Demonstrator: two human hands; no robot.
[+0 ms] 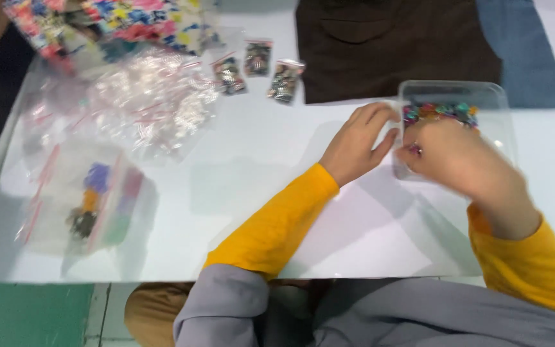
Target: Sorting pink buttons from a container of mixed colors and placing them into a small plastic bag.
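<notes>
Reaching into a clear tub (pixel 455 96) at the far right of the white counter (pixel 239 193), the right hand (pixel 457 157) pinches a small bead (pixel 415 150) between thumb and fingertip; its grip is narrow and closed on that piece. The hand is blurred, so the exact finger hold is hard to read. The left hand (pixel 356 142) rests just beside it at the tub's near-left edge, fingers curled loosely; I cannot tell whether it holds anything, though it looks placed to steady the tub or a thin bag. Both arms wear yellow sleeves (pixel 277 222).

Many-coloured beads (pixel 441 113) lie heaped against the tub's far wall, probably pushed there so single pieces can be picked from the bare near part.

Three small filled packets (pixel 258 69) lie in a row at the far side of the counter, well apart from the hands, as if set aside. A heap of empty clear bags (pixel 142 103) sits to the left, and nearer, a clear box (pixel 97 202) holds sorted colours. Dark brown cloth (pixel 393 45) and blue cloth (pixel 521 51) lie behind the tub, floral cloth (pixel 110 22) at far left.
</notes>
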